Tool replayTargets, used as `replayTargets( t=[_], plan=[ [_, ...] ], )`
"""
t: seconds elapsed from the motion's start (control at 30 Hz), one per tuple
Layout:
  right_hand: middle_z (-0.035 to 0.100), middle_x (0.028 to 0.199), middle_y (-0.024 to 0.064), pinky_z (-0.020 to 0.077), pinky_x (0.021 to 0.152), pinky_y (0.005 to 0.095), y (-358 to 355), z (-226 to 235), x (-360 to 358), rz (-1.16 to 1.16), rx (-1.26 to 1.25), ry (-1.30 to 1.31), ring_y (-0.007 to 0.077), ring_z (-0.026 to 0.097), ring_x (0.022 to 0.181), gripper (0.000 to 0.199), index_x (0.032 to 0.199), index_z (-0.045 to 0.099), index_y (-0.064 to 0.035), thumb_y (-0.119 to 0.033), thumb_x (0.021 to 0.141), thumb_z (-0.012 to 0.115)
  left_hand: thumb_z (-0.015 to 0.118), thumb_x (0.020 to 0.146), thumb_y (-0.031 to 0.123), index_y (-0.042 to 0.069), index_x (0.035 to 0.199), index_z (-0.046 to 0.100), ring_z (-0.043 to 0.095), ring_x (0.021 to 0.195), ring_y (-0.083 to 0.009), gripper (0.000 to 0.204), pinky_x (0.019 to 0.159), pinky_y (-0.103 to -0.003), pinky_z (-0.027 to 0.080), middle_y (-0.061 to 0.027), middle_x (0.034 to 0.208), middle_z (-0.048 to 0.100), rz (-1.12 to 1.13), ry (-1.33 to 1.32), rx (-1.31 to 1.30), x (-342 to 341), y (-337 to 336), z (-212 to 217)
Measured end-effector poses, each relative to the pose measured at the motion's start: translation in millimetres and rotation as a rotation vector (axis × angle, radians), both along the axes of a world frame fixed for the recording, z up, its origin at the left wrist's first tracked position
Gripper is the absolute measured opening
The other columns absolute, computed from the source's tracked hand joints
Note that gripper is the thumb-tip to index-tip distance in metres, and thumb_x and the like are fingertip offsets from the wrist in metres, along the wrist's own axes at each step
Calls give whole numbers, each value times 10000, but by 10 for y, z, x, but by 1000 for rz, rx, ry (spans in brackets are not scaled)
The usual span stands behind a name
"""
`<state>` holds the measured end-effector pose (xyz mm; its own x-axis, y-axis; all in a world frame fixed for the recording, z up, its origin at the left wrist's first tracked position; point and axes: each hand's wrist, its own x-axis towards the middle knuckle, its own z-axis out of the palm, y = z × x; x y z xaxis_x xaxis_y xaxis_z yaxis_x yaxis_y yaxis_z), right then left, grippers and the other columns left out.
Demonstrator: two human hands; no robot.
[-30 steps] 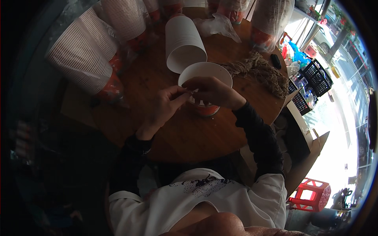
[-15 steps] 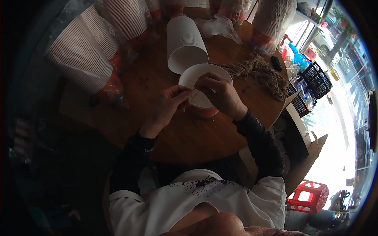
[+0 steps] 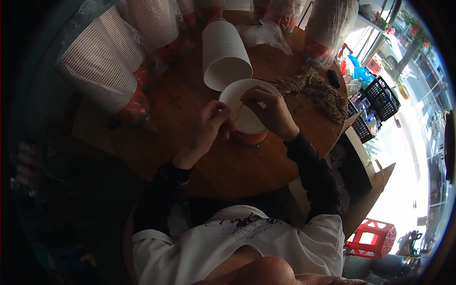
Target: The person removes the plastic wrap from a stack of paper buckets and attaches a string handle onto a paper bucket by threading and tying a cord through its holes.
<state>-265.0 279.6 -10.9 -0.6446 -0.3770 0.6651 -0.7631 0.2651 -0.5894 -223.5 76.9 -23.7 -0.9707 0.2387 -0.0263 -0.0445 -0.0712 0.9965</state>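
A white paper bucket [image 3: 251,124] with a red lower band stands on the round wooden table, its mouth tipped toward me. At the left side of its rim is my left hand [image 3: 209,126], thumb and fingers pinched together; what lies between them is too small to make out. My right hand [image 3: 273,111] reaches over the bucket's right rim with bent, closed fingertips. From these a thin pale cord [image 3: 238,112] appears to hang in front of the bucket's inside. A bundle of beige cords [image 3: 320,92] lies to the right of the bucket.
Behind the bucket a nested stack of white buckets [image 3: 223,50] lies on its side. Plastic-wrapped bucket stacks [image 3: 97,66] line the table's far and left edges. A crumpled clear bag [image 3: 266,35], a small black object [image 3: 333,78] and an open cardboard box [image 3: 363,152] are also around.
My hands have drawn slightly apart, the right one shifting right. The left hand has turned a little at the rim. More of the thin cord shows between them.
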Motion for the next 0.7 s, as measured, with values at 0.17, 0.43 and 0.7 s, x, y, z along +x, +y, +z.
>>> replayTargets(
  t=[0.17, 0.43, 0.7],
  plan=[
    [657, 954, 101, 540, 734, 368, 25, -25, 26, 17, 15, -12, 302, 666, 876, 97, 943, 658, -39, -21, 848, 656, 527, 987, 190, 13, 1079, 571, 571, 552, -94, 204, 492, -214, 445, -76, 726, 644, -13, 22, 51, 60, 52, 50],
    [659, 946, 106, 534, 722, 377, -14, 19, 56, -15, 47, 86, 299, 657, 868, 92, 939, 654, -44, -15, 853, 647, 532, 990, 178, 35, 1070, 573, 558, 542, -101, 169, 495, -208, 428, -78, 725, 645, 86, -17, 130, 45, 25, -24],
    [650, 980, 99, 519, 713, 356, 49, 31, 63, 47, 48, -153, 273, 649, 826, 103, 968, 650, -47, -28, 871, 620, 584, 973, 176, 32, 1050, 620, 561, 558, -69, 167, 507, -199, 422, -54, 758, 669, 38, 220, 26, 110, 50, -69]
  ],
)
